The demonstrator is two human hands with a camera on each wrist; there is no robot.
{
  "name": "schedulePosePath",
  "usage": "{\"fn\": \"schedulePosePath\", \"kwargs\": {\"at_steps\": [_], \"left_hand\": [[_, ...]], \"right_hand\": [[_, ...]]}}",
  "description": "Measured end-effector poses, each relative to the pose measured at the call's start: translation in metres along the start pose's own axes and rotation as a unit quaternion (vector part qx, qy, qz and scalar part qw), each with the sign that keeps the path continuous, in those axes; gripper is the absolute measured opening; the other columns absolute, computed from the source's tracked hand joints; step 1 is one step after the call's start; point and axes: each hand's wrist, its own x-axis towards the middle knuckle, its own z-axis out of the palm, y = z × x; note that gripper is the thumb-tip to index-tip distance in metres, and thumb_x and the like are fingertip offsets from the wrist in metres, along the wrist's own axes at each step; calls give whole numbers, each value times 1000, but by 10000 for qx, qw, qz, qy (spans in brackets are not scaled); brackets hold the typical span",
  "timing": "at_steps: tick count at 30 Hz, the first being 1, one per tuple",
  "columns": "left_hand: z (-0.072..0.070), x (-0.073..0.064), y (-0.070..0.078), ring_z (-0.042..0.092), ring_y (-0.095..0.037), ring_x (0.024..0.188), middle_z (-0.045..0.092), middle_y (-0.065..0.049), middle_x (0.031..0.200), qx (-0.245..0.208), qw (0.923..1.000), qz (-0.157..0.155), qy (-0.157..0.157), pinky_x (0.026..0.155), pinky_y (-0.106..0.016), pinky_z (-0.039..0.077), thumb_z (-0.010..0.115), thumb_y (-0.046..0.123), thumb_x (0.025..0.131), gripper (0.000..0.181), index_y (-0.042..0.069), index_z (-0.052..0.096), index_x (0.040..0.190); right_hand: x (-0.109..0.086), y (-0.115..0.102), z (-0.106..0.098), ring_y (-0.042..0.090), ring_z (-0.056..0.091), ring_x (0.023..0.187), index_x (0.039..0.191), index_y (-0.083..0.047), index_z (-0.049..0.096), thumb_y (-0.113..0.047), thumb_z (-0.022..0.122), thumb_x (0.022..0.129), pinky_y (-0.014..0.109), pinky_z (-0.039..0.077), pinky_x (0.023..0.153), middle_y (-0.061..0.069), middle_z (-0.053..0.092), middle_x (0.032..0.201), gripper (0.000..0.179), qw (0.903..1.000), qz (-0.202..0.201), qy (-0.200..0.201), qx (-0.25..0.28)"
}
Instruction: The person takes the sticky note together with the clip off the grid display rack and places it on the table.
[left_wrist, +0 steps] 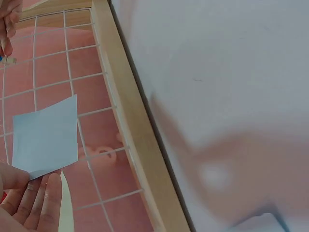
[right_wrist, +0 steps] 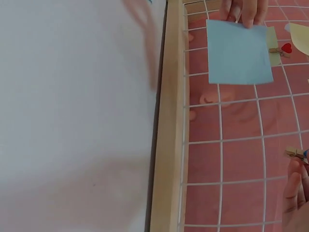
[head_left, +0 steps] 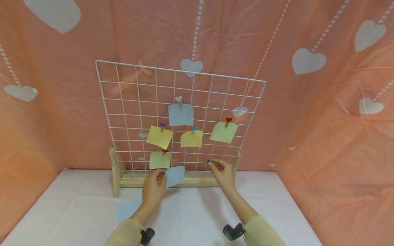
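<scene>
My left hand point(head_left: 155, 186) pinches a light blue paper note point(head_left: 175, 176) by its left edge, low in front of the white wire grid point(head_left: 197, 162). In the right wrist view that blue note point(right_wrist: 239, 53) hangs flat from the fingertips, near a pale green note behind it. To the right, my right hand point(head_left: 223, 173) pinches a small wooden clothespin point(right_wrist: 293, 152) with a blue top, close to the lower part of the grid. The left wrist view shows the thumb on one face of the blue note point(left_wrist: 46, 135) and the fingers behind it.
Clipped to the grid are a blue note point(head_left: 181, 115), two yellow notes point(head_left: 159, 137) and two pale green notes point(head_left: 224, 132), each under a heart-topped clothespin. A wooden stand point(head_left: 197, 182) holds the grid upright. Another blue paper point(head_left: 127, 209) lies on the white table point(head_left: 83, 194) by the left forearm.
</scene>
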Motion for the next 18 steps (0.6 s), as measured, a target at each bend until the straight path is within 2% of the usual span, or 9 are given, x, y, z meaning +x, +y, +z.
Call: {"fn": "schedulePosePath", "kwargs": {"at_steps": [3, 6, 12, 14, 18], "left_hand": [[-3, -4, -4, 66, -30, 81, 69, -17, 88, 54, 9999, -117, -58, 71, -42, 54, 60, 1, 89, 12, -3, 66, 98], [-5, -8, -7, 66, -30, 82, 69, -17, 89, 73, 9998, -179, -48, 71, -40, 54, 60, 1, 89, 13, -2, 66, 99], [-8, -14, -17, 67, -27, 77, 70, -14, 85, 98, 9997, -194, 89, 67, -34, 54, 61, 0, 88, 10, -1, 67, 95], [-9, -15, -19, 68, -27, 77, 70, -14, 85, 123, 9997, -197, 121, 68, -34, 54, 62, 0, 87, 9, -1, 67, 95], [-13, -18, -21, 67, -29, 80, 70, -15, 87, 172, 9992, -352, -8, 67, -34, 53, 60, 0, 88, 12, -1, 67, 99]], "right_hand": [[-4, 2, -4, 8, 63, 69, 103, 6, 68, -9, 69, 87, 22, 56, 61, 22, 70, 95, 22, 9999, 110, -85, 55], [-9, 5, -10, 5, 62, 68, 103, 4, 68, -11, 69, 87, 23, 56, 61, 20, 71, 96, 22, 9995, 256, -81, -140], [-18, 15, -19, 28, 68, 72, 103, -1, 69, -19, 71, 87, 18, 52, 61, 15, 72, 92, 24, 9971, 559, 49, -512], [-20, 18, -22, 31, 68, 72, 103, -1, 69, -19, 71, 87, 17, 52, 59, 16, 72, 91, 24, 9969, 565, 81, -540], [-25, 19, -28, 23, 68, 66, 104, 2, 69, -16, 71, 86, 19, 52, 53, 18, 72, 89, 26, 9961, 690, 107, -539]]}}
